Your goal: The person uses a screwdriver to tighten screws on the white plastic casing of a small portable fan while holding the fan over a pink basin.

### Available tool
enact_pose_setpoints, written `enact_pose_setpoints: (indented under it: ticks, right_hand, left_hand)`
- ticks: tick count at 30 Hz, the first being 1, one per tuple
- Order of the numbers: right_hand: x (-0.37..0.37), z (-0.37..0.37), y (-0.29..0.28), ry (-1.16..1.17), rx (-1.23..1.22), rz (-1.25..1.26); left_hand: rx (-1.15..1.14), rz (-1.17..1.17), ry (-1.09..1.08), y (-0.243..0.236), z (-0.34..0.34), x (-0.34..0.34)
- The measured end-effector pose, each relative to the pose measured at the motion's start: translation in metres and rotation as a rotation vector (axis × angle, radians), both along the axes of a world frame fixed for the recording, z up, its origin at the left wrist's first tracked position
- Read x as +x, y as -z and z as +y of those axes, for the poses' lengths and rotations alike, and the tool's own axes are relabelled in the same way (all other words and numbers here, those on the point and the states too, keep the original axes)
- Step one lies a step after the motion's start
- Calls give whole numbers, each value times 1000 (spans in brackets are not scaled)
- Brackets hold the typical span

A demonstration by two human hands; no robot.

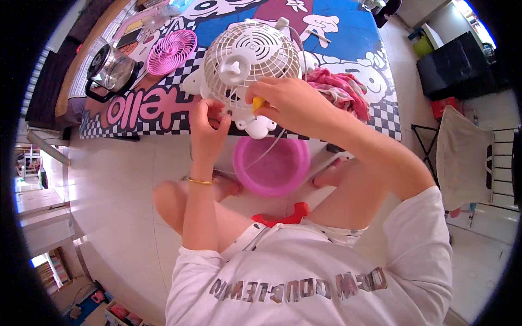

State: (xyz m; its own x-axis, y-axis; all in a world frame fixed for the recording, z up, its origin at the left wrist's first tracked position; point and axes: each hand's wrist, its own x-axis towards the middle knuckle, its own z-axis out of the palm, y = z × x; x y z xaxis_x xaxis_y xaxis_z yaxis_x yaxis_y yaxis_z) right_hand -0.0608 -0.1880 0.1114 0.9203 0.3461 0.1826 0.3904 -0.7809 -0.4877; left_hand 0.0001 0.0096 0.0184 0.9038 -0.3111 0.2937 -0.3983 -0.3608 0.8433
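Right hand (283, 101) pinches yellow handle (258, 103) — palm-down, seemingly.

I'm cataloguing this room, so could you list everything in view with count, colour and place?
Main items, clutter at the rim aside:
Caged fan: 1, white, table's near side
Small handle-like piece: 1, yellow, fan's near side
Cable: 1, white, over table edge
Round grille: 1, pink, left of fan
Jug: 1, clear and black, table's left
Crumpled cloth: 1, pink-red and white, right of fan
Patterned tablecloth: 1, multicoloured, on table
Basin: 1, pink, floor
Chair: 1, off-white seat, right
Bracelet: 1, gold, left wrist
Shirt: 1, white, worn
Left hand: 1, bare, near fan
Right hand: 1, bare, gripping yellow piece
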Motion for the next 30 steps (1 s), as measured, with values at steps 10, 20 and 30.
enact_pose_setpoints:
  ticks: [10, 20, 30]
  right_hand:
    - [-22, -15, 12, 127, 257, -18]
    - [-41, -34, 24, 210, 399, -158]
    - [-48, -38, 43, 283, 395, -214]
  left_hand:
    - [-3, 132, 36, 11, -8, -10]
    - [2, 120, 32, 13, -2, -18]
    - [201, 45, 4, 4, -15, -31]
